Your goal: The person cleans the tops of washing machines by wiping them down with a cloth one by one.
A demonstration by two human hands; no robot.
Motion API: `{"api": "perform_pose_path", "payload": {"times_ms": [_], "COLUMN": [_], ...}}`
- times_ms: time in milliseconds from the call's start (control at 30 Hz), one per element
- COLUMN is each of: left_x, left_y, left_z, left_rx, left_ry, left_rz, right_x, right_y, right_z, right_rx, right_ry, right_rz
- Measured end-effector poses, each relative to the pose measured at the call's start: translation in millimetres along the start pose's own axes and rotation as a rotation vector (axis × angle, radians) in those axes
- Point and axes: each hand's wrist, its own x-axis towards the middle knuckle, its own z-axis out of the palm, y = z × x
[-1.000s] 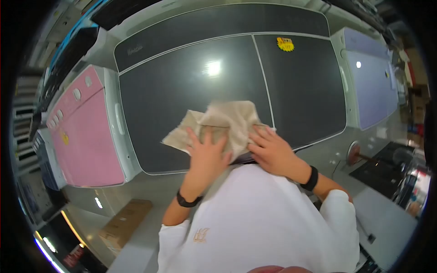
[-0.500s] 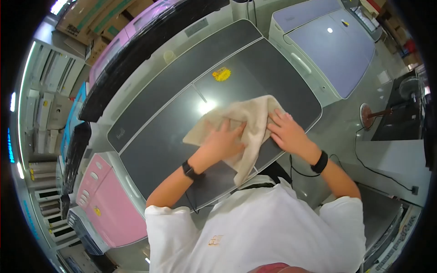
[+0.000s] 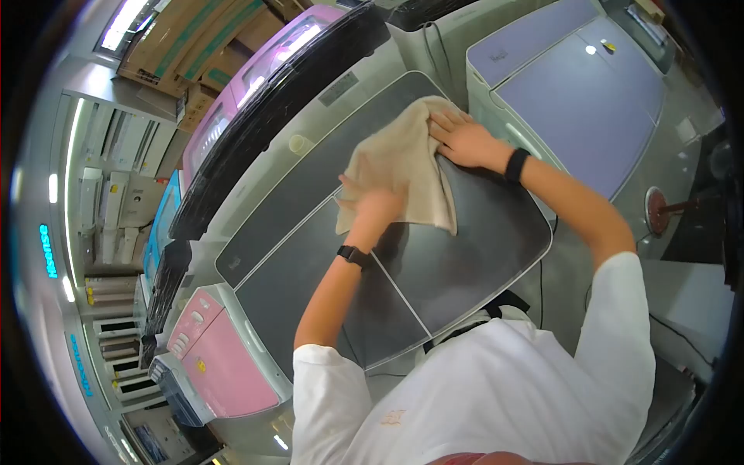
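Observation:
A beige cloth (image 3: pixel 415 167) lies spread over the upper right part of a dark grey machine lid (image 3: pixel 473 240) with pale dividing lines. On the cloth's lower left part rests my left hand (image 3: pixel 376 203), slightly blurred, its fingers spread. My right hand (image 3: pixel 465 139) lies flat at the cloth's upper right corner, fingers stretched over its edge. Both hands press on the cloth from above, and neither is closed round it. The yellow sticker on the lid is not visible, and the cloth covers part of that area.
A pink machine (image 3: pixel 232 356) stands at the lower left, a lavender one (image 3: pixel 581 93) at the upper right. Behind the lid runs a black-wrapped edge (image 3: pixel 279 116), with cardboard boxes (image 3: pixel 178 39) beyond. A round reddish stand (image 3: pixel 656 211) is at the right.
Both hands and the cloth have moved up and away from my body, to the lid's far right part. The view has turned, and the cloth is spread wider.

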Motion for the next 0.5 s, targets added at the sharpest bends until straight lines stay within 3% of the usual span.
{"api": "perform_pose_path", "payload": {"times_ms": [133, 233, 267, 300, 433, 500], "left_x": [18.6, 12.9, 18.2, 16.7, -23.2, -28.1], "left_y": [-17.2, -54.3, -68.8, -82.6, -120.5, -126.8], "left_z": [-22.7, -18.3, -18.6, -17.1, 11.0, 2.3], "left_rx": [0.037, 0.015, 0.001, -0.004, 0.036, -0.008], "left_ry": [0.125, 0.188, 0.222, 0.218, 0.152, 0.117], "left_rz": [-0.156, -0.231, -0.248, -0.272, -0.326, -0.337], "right_x": [56.3, 82.2, 99.1, 99.9, 92.3, 90.6], "right_y": [-16.1, -49.8, -68.8, -72.9, -102.8, -101.4], "right_z": [10.9, -27.5, -59.6, -20.0, -11.9, 32.4], "right_rx": [0.015, 0.19, 0.135, 0.256, 0.249, 0.219], "right_ry": [0.157, 0.017, -0.277, -0.095, 0.023, 0.315], "right_rz": [-0.049, -0.158, -0.174, -0.266, -0.418, -0.593]}}
